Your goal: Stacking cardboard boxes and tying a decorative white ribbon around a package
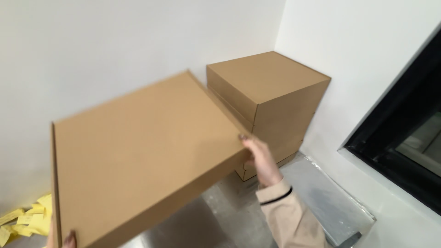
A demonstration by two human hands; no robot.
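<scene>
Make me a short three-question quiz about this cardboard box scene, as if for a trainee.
1. True or false: the stack of cardboard boxes stands in the corner of the white walls.
2. What lies on the floor at lower left?
3. Which hand grips the flat cardboard box at its right edge?

Key:
1. True.
2. Yellow paper slips.
3. The right hand; the left hand holds the bottom corner.

My right hand point(261, 158) reaches forward, fingers curled in a grip, sleeve at wrist; my left hand point(64, 239) shows only fingertips.
</scene>
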